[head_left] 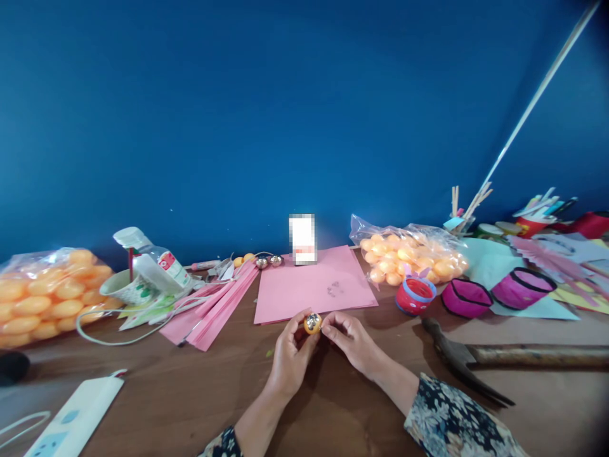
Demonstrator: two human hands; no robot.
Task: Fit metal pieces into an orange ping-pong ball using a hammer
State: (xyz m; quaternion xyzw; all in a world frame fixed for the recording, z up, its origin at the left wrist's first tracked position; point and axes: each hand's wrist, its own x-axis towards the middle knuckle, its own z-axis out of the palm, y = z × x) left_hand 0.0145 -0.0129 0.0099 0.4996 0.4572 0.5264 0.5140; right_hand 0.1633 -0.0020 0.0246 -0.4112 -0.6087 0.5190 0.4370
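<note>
My left hand (294,355) is closed around a small orange ball (313,324) partly covered with shiny silver pieces. Against the ball's right side, the thumb and forefinger of my right hand (351,339) are pinched together; whatever they hold is too small to make out. Just beyond both hands lies a stack of pink paper (304,289) with several tiny dark or shiny bits (333,289) on it. Behind its left corner are two silver balls (269,261) and plain orange balls (243,259).
Clear bags of orange balls stand left (52,298) and right (409,254). A claw hammer (476,355) lies at right, near a red cup (415,296) and magenta fabric rings (466,298). Pink strips (219,311), a bottle (164,263), a white cable and a power strip (76,416) occupy the left.
</note>
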